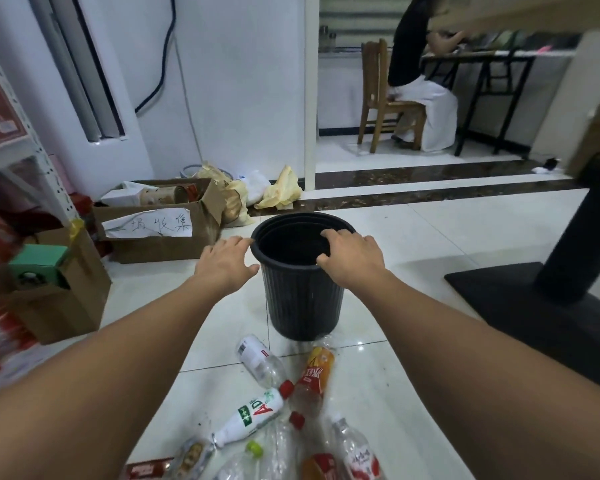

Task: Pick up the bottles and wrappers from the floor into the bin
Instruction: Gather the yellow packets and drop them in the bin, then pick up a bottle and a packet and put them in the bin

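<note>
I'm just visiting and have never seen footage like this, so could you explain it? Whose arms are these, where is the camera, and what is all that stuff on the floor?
There is no machine here. A person wears a wide-angle camera on the head, so you look down along their own bare arms. The left hand and right hand both reach to the rim of a black ribbed bin standing on the white tiled floor. The right hand's fingers curl over the rim; the left hand is at its outer edge. Neither holds any litter yet. Nearer the camera lies the rubbish: a white AD milk bottle, an orange-labelled bottle, a clear bottle with a white label, more clear bottles and a snack wrapper. Cardboard boxes sit to the left.
</note>
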The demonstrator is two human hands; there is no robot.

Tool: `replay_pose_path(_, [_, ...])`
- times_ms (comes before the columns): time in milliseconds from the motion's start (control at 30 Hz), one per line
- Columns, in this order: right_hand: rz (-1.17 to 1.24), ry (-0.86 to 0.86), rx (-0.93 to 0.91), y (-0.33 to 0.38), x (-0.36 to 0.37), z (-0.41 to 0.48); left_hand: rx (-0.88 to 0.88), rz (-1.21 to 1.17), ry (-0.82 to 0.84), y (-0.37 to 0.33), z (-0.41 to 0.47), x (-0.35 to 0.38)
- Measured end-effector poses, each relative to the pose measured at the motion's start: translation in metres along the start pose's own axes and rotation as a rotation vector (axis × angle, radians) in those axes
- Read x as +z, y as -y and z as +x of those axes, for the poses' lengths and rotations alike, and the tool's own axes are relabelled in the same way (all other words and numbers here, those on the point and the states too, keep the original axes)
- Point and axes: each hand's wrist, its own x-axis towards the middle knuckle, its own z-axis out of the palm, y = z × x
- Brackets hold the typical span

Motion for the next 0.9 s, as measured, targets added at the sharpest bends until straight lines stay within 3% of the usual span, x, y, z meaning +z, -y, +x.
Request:
replay_pose_path(200, [0.014,-0.015,-0.005,-0.021,-0.008,-0.027,-0.098,0.006,0.01,0.008,-0.028,-0.013])
replay_pose_path(500, [0.007,0.011,-0.14,-0.066,-0.004,-0.064,-0.194,-0.018,-0.028,-0.05,-0.092,0.002])
replay_pose_path(733, [0.022,0.08,-0.278,-0.068,0.021,-0.084,-0.348,0.007,-0.07,-0.064,-0.143,0.003])
replay_pose_path(900, [-0.022,0.116,-0.357,-0.047,0.04,-0.114,-0.324,0.007,-0.006,-0.08,-0.166,0.028])
